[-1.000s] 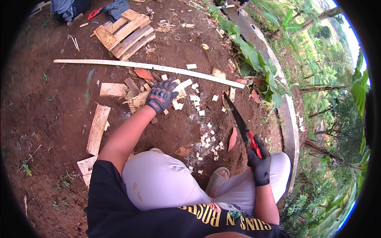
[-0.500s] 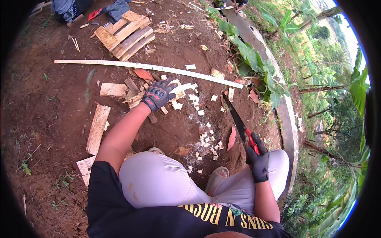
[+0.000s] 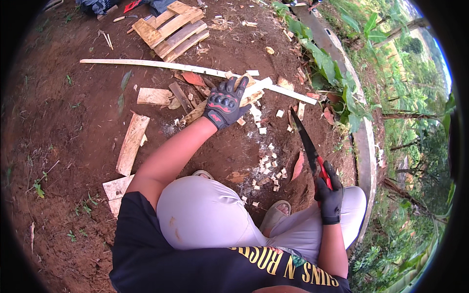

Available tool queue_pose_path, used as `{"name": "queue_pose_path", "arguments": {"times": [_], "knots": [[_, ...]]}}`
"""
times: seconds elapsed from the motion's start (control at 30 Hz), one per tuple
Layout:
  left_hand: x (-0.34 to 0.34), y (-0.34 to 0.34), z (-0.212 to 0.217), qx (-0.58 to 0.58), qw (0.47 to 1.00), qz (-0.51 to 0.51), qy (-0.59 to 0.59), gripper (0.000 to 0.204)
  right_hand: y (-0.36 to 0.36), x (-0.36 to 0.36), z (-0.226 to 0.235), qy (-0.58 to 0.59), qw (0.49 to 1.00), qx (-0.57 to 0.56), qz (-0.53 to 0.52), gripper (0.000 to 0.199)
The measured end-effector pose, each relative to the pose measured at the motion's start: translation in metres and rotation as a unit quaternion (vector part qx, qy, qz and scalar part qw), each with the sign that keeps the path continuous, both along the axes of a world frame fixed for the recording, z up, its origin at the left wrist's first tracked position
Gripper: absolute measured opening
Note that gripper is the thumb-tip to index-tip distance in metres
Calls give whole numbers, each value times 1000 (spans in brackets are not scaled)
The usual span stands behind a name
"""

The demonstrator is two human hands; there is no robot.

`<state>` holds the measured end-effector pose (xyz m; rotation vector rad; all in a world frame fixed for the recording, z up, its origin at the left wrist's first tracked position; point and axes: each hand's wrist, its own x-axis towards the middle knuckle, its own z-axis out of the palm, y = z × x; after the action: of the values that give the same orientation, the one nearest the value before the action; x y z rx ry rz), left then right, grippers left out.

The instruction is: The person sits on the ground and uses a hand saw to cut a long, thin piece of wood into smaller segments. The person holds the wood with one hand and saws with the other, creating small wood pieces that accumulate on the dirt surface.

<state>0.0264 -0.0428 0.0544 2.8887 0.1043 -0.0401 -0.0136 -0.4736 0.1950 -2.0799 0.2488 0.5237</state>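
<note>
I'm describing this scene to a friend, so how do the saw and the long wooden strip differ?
The saw is dark with some red, while the wooden strip is pale. The strip looks clearly longer than the saw. The saw is gripped in the right hand, whereas the strip lies on the ground. Both are long and narrow.

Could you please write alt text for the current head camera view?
A person's gloved right hand grips a red-handled handsaw while the gloved left hand lies over wooden pieces near a long pale wooden strip; small wood blocks litter brown soil.
</note>
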Motion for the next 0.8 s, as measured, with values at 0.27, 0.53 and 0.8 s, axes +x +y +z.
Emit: {"name": "queue_pose_path", "arguments": {"times": [0.27, 0.53, 0.8], "knots": [[-24, -22, -46, 45, 996, -53, 53, 96, -16, 2, -11, -38, 998, -29, 43, 61], [-25, -18, -45, 17, 997, -45, 55, 97, -16, 2, -8, -42, 996, -35, 64, 60], [-30, -17, -47, 29, 996, -63, -58, 91, -14, 3, -12, -74, 995, -23, 67, 59]]}}
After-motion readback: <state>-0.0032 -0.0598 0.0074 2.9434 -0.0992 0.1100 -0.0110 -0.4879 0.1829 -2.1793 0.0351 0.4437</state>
